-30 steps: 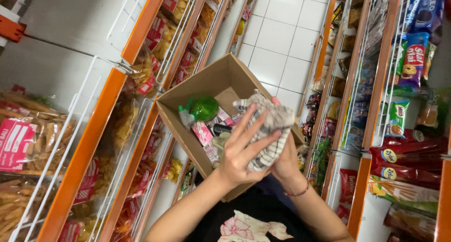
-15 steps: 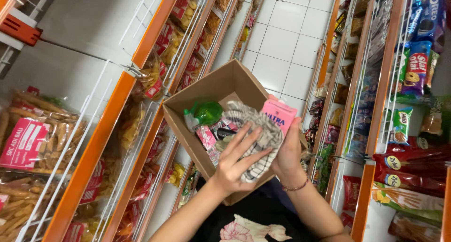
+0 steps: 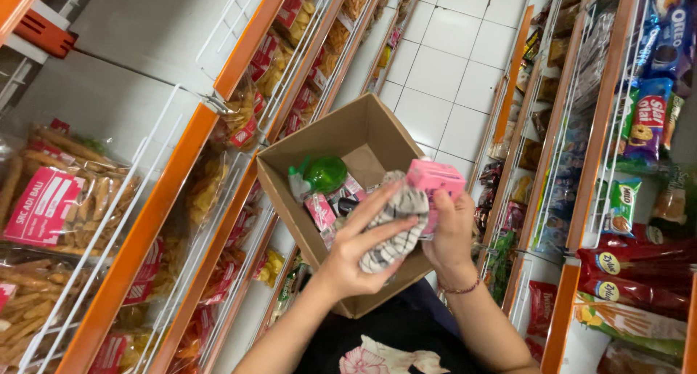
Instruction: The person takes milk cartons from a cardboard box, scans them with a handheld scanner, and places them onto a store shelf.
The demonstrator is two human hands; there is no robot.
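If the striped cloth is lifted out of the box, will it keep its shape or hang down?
The striped cloth looks crumpled and folded under the left hand, so it would probably droop limply. It seems thin, so likely light. Bunched fabric should not slip easily.
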